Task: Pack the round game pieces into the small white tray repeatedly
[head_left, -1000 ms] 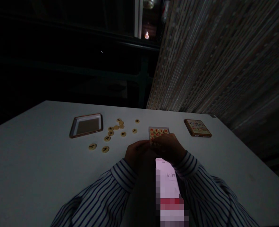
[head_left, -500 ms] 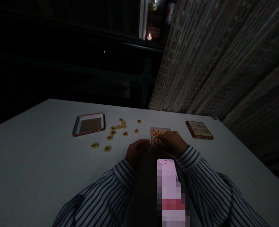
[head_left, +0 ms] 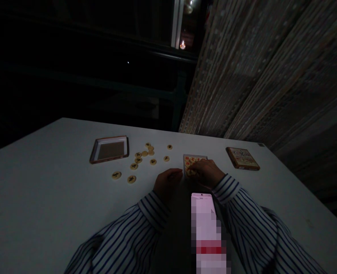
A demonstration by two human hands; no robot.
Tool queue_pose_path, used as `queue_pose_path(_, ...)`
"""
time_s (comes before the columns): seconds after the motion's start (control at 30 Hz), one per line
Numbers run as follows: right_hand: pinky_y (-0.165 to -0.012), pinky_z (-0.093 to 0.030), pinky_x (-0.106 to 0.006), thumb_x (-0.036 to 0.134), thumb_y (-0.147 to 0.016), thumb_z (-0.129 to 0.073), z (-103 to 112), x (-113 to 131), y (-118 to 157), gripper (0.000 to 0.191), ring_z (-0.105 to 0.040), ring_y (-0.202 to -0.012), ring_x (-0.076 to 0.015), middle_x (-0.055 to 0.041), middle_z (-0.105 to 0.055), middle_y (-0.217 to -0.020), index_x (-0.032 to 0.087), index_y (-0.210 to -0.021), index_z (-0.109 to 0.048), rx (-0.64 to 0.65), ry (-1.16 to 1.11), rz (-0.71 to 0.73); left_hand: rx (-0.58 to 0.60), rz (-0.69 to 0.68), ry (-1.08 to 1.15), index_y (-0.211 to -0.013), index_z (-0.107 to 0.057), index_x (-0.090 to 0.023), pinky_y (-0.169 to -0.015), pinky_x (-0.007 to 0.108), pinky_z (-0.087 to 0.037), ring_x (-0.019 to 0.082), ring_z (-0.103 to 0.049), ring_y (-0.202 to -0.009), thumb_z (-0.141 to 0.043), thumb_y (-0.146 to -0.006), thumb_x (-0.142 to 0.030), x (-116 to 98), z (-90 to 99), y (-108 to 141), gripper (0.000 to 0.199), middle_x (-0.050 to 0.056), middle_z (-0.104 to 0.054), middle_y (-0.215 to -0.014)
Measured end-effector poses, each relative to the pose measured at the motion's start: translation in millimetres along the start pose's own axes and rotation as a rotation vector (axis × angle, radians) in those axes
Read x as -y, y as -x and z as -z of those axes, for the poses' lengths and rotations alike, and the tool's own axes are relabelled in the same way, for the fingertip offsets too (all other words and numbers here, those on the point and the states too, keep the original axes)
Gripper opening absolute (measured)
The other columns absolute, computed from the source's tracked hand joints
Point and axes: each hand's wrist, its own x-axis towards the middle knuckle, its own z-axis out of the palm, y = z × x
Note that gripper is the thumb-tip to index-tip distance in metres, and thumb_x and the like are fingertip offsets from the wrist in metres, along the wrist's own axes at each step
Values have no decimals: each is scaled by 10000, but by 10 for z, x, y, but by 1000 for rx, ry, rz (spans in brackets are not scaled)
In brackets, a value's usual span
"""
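Observation:
A small pale-walled box (head_left: pixel 195 155) holds rows of round xiangqi pieces, several with red characters. My right hand (head_left: pixel 208 173) reaches over it from the right, its fingers pinched down on a xiangqi piece (head_left: pixel 190 172) in the near part; the hand hides the box's right side. Left of the box, my left hand (head_left: pixel 166 183) lies with its fingers stretched toward the box's left wall. Whether they touch it is too dark to tell. Loose xiangqi pieces with dark characters, such as one piece (head_left: pixel 131 179), are scattered further left; a few show no mark.
An open shallow tray-like lid (head_left: pixel 109 151) lies at the back left of the white table (head_left: pixel 48 182). A closed printed box (head_left: pixel 243 158) sits at the right. Close in front of me is a lit phone (head_left: pixel 204 217). A string curtain (head_left: pixel 228 76) hangs behind the table.
The view has shifted slightly, so everything sits a little further right. My right fingers have moved slightly over the near pieces in the box. The left hand stays beside it.

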Motion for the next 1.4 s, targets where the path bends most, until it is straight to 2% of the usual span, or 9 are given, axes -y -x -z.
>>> queue_pose_path(0.37, -784, -354, -342, 363, -695, -561, 50, 47, -31, 354, -535, -974, -226, -51, -632, -1020, 248, -1028, -599, 75, 33, -7, -2, 18, 16, -771, -652, -165, -653, 271, -533, 153, -637, -692, -588, -669, -235, 24, -15, -1, 138, 33, -695, -754)
queue_pose_path(0.77, -824, -349, -336, 372, -715, -550, 22, 26, -57, 340, -537, -991, -208, -50, -630, -1036, 251, -1029, -603, 83, 3, 6, 4, 1, -1, -771, -648, -178, -636, 265, -532, 143, -632, -676, -580, -679, -239, 35, -11, 1, 130, 18, -692, -733)
queue_pose_path(1.0, -810, -357, -349, 379, -729, -521, 36, 10, -69, 328, -549, -971, -218, -49, -639, -1016, 252, -1019, -608, 94, 1, 30, 16, 27, 22, -761, -647, -168, -627, 259, -534, 145, -635, -665, -585, -673, -229, 7, -11, -4, 124, 26, -694, -723)
queue_pose_path(1.2, -772, -368, -324, 366, -726, -523, 17, 0, -83, 318, -558, -954, -213, -37, -641, -1007, 268, -1017, -605, 110, 12, 25, 19, -9, 0, -767, -651, -173, -643, 264, -533, 147, -634, -680, -577, -679, -238, 14, -2, -4, 132, 27, -693, -740)
queue_pose_path(1.4, -813, -351, -328, 387, -711, -543, 5, -24, -66, 352, -547, -973, -208, -43, -631, -1033, 255, -1033, -597, 91, -9, 30, 23, 1, 6, -771, -651, -178, -634, 256, -529, 145, -632, -677, -580, -682, -248, 50, -6, -7, 133, 20, -692, -735)
